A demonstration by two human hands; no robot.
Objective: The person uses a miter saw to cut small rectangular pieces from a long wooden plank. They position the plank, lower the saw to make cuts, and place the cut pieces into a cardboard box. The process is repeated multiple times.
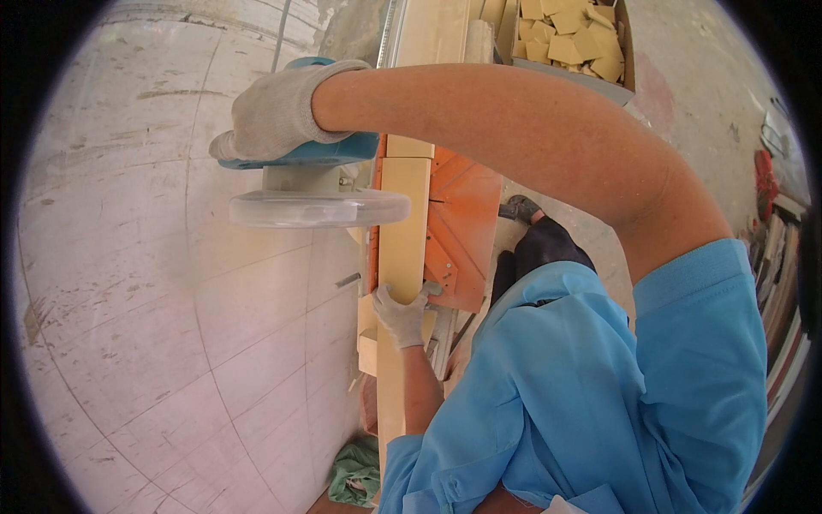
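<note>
My right hand (pixel 278 111), in a pale knitted glove, is wrapped round the blue head of a mitre saw (pixel 321 152). Beneath that head is the saw's clear round blade guard (pixel 321 209), raised to the left of a long beige board (pixel 402 206). The board lies lengthwise across the orange saw table (pixel 462 227), and a seam crosses it near the far end. Gloved as well, my left hand (pixel 402 317) grips the board at the near edge of the table. The saw handle itself is hidden under my right hand.
A box (pixel 629 60) of beige offcuts (pixel 569 38) stands at the far right. A pale panelled wall (pixel 171 257) fills the left side. Green cloth (pixel 355 471) lies low beside the board. Long strips (pixel 775 248) are stacked along the right edge.
</note>
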